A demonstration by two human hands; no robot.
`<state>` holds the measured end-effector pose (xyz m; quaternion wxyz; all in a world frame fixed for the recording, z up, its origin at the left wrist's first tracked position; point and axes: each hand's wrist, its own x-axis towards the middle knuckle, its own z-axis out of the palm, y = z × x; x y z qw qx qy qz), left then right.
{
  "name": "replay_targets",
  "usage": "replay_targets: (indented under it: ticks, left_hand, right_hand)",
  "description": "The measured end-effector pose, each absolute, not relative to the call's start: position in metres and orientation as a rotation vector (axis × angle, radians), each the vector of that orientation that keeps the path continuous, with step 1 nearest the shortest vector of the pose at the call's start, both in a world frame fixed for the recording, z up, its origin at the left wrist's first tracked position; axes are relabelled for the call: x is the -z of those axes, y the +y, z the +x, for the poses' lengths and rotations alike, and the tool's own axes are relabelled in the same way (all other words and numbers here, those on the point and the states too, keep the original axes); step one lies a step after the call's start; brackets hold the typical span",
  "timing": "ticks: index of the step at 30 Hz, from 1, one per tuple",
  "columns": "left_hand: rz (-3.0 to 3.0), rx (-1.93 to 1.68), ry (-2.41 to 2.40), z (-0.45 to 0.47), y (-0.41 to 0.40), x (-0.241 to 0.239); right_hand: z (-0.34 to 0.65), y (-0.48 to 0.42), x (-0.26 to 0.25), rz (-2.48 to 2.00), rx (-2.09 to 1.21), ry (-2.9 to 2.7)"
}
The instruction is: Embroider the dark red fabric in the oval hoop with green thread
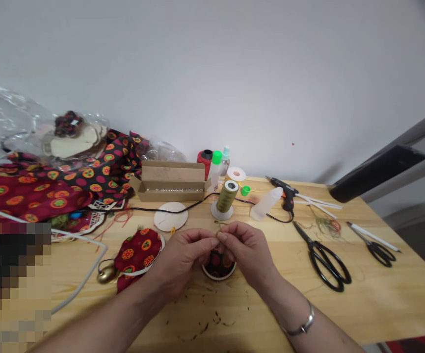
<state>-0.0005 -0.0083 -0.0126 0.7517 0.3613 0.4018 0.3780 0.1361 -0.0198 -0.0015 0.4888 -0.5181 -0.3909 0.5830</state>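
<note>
My left hand [183, 257] and my right hand [247, 250] meet at the middle of the wooden table [382, 294], fingertips pinched together on a thin olive thread [218, 226] or needle too small to name. Just beneath them lies a small round fabric-covered disc [218, 268]. A spool of olive green thread [227, 196] stands right behind my hands. To the left of my left hand lies a red patterned fabric round [139, 250] with a gold bell [106, 273] beside it.
Large black scissors [325, 260] and smaller scissors [376, 247] lie at the right. A glue gun [284, 191], a clear bottle [266, 203], a cardboard box [172, 184], a wooden disc [171, 215] and piled red fabric [32, 191] sit behind. A white cable [83, 279] runs at left.
</note>
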Motion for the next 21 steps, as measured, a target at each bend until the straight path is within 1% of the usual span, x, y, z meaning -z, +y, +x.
replay_targets:
  ticks: [5,8,12,18,21]
  left_hand:
    - [0.766,-0.843,0.896,0.0,-0.008,0.009]
    - [0.738,-0.871,0.932,-0.001,-0.006,0.009]
    - [0.684,-0.887,0.945,-0.003,-0.004,0.009]
    - [0.785,-0.91,1.116,-0.003,-0.004,0.004]
    - [0.9,-0.938,1.195,-0.003,-0.004,0.0]
  right_hand:
    - [0.142,-0.019,0.002,-1.287,-1.4,-1.119]
    - [0.148,-0.018,0.001,-1.311,-1.327,-1.306]
    - [0.154,-0.017,0.0,-1.341,-1.18,-1.543]
    - [0.156,-0.019,-0.002,-1.433,-0.967,-1.605]
    - [0.154,-0.024,-0.005,-1.431,-0.761,-1.694]
